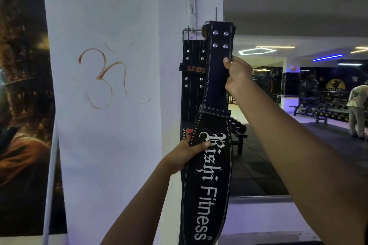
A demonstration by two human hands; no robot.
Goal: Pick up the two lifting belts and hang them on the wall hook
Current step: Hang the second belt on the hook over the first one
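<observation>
A black lifting belt [211,165] with white "Rishi Fitness" lettering hangs upright in front of a white pillar. Its riveted top end reaches the metal wall hook [191,30]. My right hand [237,74] pinches the belt's right edge just below the rivets. My left hand [186,155] grips the belt's left edge at its wide middle. Behind it a second black belt [194,77] with a red label hangs flat from the hook, partly covered by the front belt.
The white pillar [111,125] bears a red painted symbol. A dark poster [23,95] covers the wall at left. To the right a gym floor opens, with benches, dumbbell racks [238,131] and a person [358,109] bending over at far right.
</observation>
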